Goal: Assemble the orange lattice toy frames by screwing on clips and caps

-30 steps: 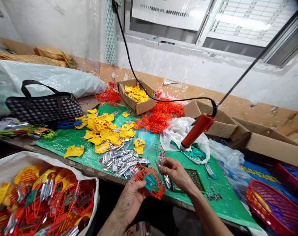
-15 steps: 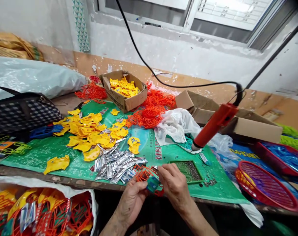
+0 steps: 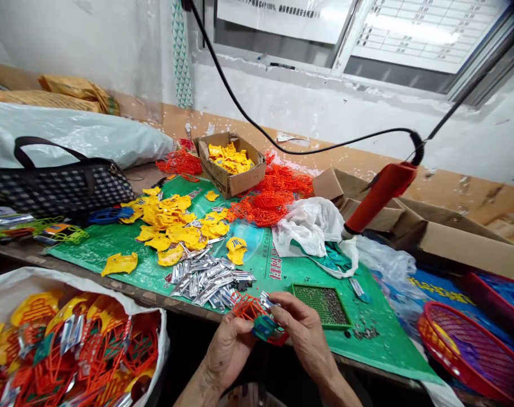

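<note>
In front of the table edge, my left hand (image 3: pixel 228 346) is closed on an orange-red plastic lattice frame (image 3: pixel 247 308). A teal-green plastic piece (image 3: pixel 264 327) sits on the frame, beside my left thumb. My right hand (image 3: pixel 303 330) pinches a small silver piece (image 3: pixel 265 301) against the frame's upper right side. How the pieces join is hidden by my fingers. Just beyond my hands lies a pile of silver printed pieces (image 3: pixel 212 280). Near my right hand, a green tray (image 3: pixel 300 289) holds many small dark screws.
Yellow shell parts (image 3: pixel 176 226) lie heaped at left, with more in a cardboard box (image 3: pixel 244 182). A red power screwdriver (image 3: pixel 379 198) hangs at right over a white plastic bag (image 3: pixel 310 223). A white sack (image 3: pixel 162 333) of assembled parts stands at lower left. Red basket (image 3: pixel 464 362) at right.
The view has swung left and come nearer the sack. My right hand's fingers have opened out a little around the silver piece, which now shows more clearly. My left hand keeps its hold.
</note>
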The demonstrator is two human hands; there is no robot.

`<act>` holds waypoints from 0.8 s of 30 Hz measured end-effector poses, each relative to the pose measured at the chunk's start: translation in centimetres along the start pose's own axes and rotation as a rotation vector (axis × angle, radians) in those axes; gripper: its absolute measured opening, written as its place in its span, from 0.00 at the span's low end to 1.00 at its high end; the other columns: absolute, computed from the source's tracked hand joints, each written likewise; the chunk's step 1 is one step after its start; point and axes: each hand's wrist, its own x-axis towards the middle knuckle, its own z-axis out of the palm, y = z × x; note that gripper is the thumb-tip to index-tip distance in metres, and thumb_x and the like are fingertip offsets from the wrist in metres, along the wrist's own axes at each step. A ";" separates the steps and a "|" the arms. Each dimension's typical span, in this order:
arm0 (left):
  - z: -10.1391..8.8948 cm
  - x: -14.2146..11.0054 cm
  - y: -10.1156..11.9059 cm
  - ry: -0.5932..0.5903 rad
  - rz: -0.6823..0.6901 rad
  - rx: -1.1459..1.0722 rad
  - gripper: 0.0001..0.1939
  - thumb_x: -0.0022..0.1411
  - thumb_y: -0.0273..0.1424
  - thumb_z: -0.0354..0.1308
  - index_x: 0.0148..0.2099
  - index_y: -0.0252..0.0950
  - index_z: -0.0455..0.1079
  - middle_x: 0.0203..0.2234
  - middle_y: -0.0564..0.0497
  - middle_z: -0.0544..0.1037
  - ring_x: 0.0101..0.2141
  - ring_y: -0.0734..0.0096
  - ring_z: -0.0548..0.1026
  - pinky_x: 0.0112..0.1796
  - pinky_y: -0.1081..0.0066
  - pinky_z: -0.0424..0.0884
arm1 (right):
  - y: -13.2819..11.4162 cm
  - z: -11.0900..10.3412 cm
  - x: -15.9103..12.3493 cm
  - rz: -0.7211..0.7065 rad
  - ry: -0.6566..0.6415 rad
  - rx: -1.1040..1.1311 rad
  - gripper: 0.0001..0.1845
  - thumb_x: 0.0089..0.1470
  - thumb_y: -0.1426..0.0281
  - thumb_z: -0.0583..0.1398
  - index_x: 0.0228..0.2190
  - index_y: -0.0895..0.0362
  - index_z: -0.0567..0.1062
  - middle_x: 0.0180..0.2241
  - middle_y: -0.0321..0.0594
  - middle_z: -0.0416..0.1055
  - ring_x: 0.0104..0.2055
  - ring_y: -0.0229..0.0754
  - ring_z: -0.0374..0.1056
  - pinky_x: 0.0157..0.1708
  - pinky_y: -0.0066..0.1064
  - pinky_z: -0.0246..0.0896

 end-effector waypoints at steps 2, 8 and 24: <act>-0.2 -0.2 0.0 0.004 0.006 0.041 0.13 0.47 0.23 0.59 0.37 0.32 0.80 0.32 0.47 0.83 0.35 0.63 0.78 0.42 0.67 0.71 | -0.2 0.1 -0.3 0.171 -0.010 0.234 0.18 0.44 0.60 0.70 0.37 0.54 0.77 0.32 0.39 0.75 0.33 0.40 0.72 0.33 0.29 0.67; -1.2 -0.7 0.9 0.327 0.211 0.685 0.17 0.52 0.29 0.59 0.46 0.35 0.76 0.40 0.46 0.81 0.43 0.60 0.76 0.46 0.64 0.70 | 0.0 -0.3 -0.9 0.104 0.071 0.218 0.25 0.39 0.63 0.72 0.40 0.56 0.74 0.30 0.37 0.75 0.33 0.39 0.72 0.32 0.28 0.66; 3.0 -2.2 2.2 -0.214 0.391 1.311 0.15 0.64 0.24 0.56 0.48 0.42 0.79 0.38 0.47 0.83 0.40 0.63 0.80 0.43 0.71 0.73 | -0.8 -2.8 -2.5 -0.851 0.091 -0.699 0.13 0.54 0.77 0.62 0.42 0.55 0.72 0.33 0.40 0.77 0.39 0.45 0.69 0.42 0.42 0.60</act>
